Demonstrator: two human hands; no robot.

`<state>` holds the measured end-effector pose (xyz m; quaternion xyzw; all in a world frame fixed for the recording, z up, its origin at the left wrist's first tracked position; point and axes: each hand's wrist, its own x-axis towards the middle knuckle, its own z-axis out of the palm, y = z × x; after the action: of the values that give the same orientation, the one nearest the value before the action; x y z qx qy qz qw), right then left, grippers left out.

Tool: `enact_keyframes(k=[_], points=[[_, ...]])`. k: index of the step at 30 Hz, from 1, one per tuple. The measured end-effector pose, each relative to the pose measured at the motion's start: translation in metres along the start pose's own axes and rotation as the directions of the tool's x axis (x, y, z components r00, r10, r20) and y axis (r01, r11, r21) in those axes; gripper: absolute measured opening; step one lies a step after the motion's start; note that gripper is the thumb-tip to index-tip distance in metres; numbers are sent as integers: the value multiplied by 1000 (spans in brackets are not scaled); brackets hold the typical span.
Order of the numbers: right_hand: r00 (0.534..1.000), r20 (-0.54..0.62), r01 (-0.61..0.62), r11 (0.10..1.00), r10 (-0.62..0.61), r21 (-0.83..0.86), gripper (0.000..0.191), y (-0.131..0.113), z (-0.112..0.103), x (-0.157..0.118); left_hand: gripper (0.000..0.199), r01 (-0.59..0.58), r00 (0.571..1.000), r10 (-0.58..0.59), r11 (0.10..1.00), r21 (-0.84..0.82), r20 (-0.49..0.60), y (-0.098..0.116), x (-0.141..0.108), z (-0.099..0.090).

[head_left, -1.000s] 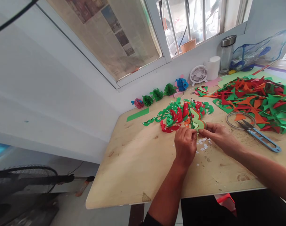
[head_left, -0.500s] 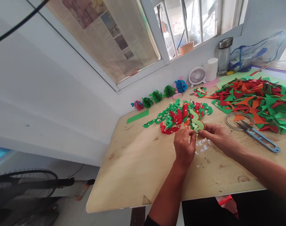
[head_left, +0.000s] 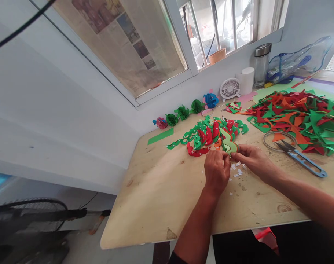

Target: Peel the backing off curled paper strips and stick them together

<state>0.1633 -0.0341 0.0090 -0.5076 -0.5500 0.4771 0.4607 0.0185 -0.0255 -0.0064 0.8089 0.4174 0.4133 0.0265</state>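
Note:
A wavy-edged light-green paper cutout (head_left: 231, 146), with orange showing along its edge, is between my hands above the table. My right hand (head_left: 252, 159) pinches its right side between thumb and fingers. My left hand (head_left: 216, 169) is closed, its thumb and forefinger pressed together at the cutout's lower edge. The exact spot gripped there is partly hidden by the fingers. Just beyond lies a heap of red and green scalloped paper strips (head_left: 206, 134) dotted with small white squares. Small white paper bits (head_left: 239, 171) are scattered below my hands.
Blue-handled thread snips (head_left: 307, 161) rest against a metal ring (head_left: 264, 141) on the right, before a big pile of paper scraps (head_left: 298, 117). Along the wall stand green paper balls (head_left: 182, 112), a small white fan (head_left: 230, 89) and a glass bottle (head_left: 261, 69).
My left hand has shifted very slightly at the cutout's lower edge, and the cutout has tilted a little. My right hand keeps its hold.

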Motion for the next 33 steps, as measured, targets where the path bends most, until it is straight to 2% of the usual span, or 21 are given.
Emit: enact_keyframes(k=[5, 10, 19, 28, 33], points=[[1000, -4, -27, 998, 27, 52, 30, -2, -1, 0, 9, -31, 1000, 31, 1000, -7, 0, 0, -1, 2], [999, -29, -32, 999, 33, 38, 32, -3, -2, 1, 7, 8, 999, -11, 997, -75, -38, 0, -1, 0], [999, 7, -44, 998, 44, 44, 31, -3, -1, 1, 8, -1, 997, -4, 997, -71, -79, -2, -1, 1], [1000, -4, -20, 1000, 20, 11, 31, -4, 1, -1, 12, 37, 999, -38, 999, -36, -33, -2, -1, 1], [999, 16, -49, 999, 49, 23, 29, -4, 2, 0, 12, 3, 1000, -3, 1000, 1, -9, -1, -1, 2]])
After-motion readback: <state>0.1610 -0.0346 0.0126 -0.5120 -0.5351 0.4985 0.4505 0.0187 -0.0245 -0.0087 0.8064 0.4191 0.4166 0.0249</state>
